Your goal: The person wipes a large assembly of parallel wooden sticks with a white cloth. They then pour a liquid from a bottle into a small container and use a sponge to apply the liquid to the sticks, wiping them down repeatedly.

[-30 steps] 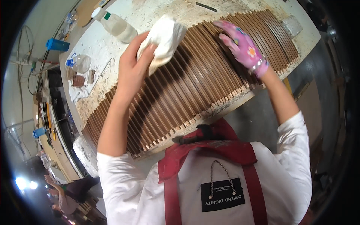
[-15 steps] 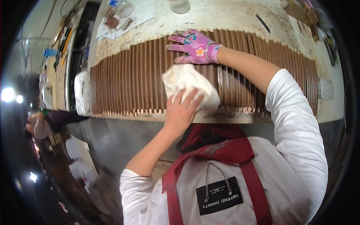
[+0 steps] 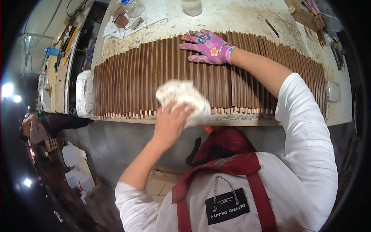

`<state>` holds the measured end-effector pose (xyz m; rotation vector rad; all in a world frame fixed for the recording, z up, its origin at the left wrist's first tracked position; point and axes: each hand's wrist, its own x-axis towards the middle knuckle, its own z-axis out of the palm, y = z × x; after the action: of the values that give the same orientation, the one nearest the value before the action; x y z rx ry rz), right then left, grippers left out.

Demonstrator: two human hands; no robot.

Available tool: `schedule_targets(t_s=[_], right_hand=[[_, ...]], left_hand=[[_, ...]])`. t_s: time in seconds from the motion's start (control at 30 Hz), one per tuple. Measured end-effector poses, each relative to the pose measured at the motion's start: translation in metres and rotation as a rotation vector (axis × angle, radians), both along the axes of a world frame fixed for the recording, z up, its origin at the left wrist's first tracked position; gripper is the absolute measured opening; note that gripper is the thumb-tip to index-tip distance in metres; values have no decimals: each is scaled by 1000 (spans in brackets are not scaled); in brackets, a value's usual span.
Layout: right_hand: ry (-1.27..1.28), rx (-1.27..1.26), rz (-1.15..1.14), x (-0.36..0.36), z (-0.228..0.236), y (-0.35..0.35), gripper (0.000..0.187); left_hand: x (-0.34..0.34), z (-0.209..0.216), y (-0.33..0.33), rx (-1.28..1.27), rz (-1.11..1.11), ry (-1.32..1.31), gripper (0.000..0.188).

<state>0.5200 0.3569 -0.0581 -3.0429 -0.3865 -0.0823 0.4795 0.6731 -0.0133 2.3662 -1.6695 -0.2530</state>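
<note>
A long row of brown wooden strips [image 3: 147, 77] lies side by side on the table, with pale pegs [image 3: 133, 113] at the ends nearest me. My left hand [image 3: 170, 123] is bare and grips a crumpled white cloth [image 3: 183, 94] over the near part of the row; both are smeared by motion. Whether the cloth touches the wood I cannot tell. My right hand [image 3: 208, 48], in a pink flowered glove, rests flat on the far part of the strips, fingers spread, holding nothing.
Wrapped blocks [image 3: 84, 91] [image 3: 333, 91] stand at both ends of the row. At the back are a glass jar [image 3: 192, 7], a clear bottle [image 3: 134, 8], a white cloth sheet [image 3: 116, 31] and a black pen-like stick [image 3: 272, 28]. Another person [image 3: 58, 123] is at far left.
My left hand has swept the cloth left and slightly toward me, away from beside the glove. My right hand stays flat on the strips, appearing slightly farther right as the view shifts.
</note>
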Motion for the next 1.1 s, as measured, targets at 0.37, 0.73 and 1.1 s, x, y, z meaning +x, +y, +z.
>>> schedule_targets(t_s=[0.37,0.73,1.1], right_hand=[[409,1246,127,-101,102,57,98],[643,1899,-572,-306,107,-23,72],[-332,333,-593,-218,5,-81,58]], left_hand=[[-11,77,-34,-285,307,1276,26],[-61,60,-221,-9,-518,911,18],[16,-47,-337,-160,-452,-204,60]])
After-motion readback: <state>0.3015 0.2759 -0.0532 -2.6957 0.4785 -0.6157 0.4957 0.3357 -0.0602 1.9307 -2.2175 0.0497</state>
